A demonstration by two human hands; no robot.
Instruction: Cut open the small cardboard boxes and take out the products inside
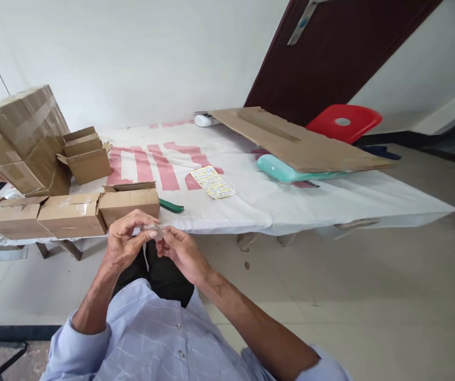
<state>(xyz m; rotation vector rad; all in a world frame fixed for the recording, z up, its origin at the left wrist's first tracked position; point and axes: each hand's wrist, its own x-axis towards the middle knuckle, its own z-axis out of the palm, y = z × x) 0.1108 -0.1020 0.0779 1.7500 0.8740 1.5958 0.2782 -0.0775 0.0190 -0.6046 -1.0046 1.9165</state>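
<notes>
My left hand (126, 241) is closed in a pinch, thumb against fingers, on a small pale, see-through piece (154, 228). From the other side the fingertips of my right hand (185, 255) grip the same piece. It looks thin and crumpled, but its kind cannot be made out. Both hands are just off the table's front edge, above my lap. Right behind them stands a small cardboard box (130, 203). A green-handled tool (170, 206) lies beside that box. Farther back on the cloth is a yellow sheet of stickers (213, 182).
Several small boxes (72, 214) line the front edge at left. Behind them are an open carton (89, 163) and stacked large cartons (24, 140). On the right, a flat cardboard sheet (291, 140) rests over a turquoise object (277, 168), near a red chair (344, 123).
</notes>
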